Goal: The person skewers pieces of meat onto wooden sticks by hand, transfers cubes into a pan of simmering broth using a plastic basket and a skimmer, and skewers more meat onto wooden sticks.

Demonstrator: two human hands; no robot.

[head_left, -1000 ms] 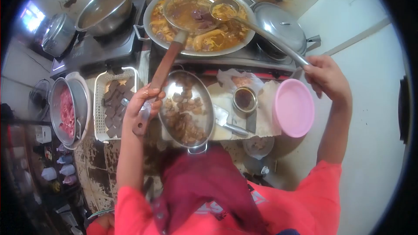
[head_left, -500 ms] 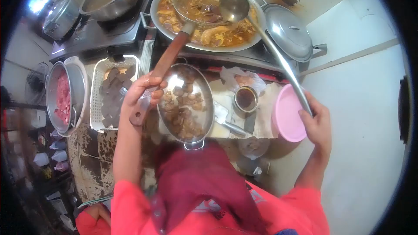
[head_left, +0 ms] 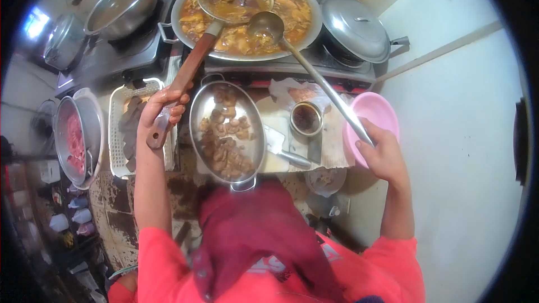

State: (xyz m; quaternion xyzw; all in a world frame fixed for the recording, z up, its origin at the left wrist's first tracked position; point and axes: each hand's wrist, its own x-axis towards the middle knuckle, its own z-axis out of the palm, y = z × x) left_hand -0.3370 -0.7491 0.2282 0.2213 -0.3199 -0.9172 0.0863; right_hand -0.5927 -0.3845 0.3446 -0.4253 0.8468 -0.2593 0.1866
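Observation:
My left hand [head_left: 163,106] grips the wooden handle of a round mesh strainer [head_left: 210,36]. The strainer's head lies over the stew in a wide metal pot [head_left: 318,14], with dark pieces in the mesh. My right hand [head_left: 383,148] is closed around the long metal handle of a ladle [head_left: 320,78]. The ladle's bowl is tilted at the stew's surface, beside the strainer's near rim. Below, between my hands, stands an oval metal pan [head_left: 251,116] holding brown cooked pieces.
A metal cup [head_left: 306,119] of dark sauce, a broad-bladed tool [head_left: 275,140] and a pink basin [head_left: 388,106] are at the right. At left stand a white basket [head_left: 117,129] with dark blocks and a pot [head_left: 63,118] of raw meat. A lidded pan [head_left: 356,22] flanks the stew.
The ladle's bowl has moved nearer and left, down to the stew beside the strainer. The strainer keeps its place in the pot. The whole view has shifted slightly.

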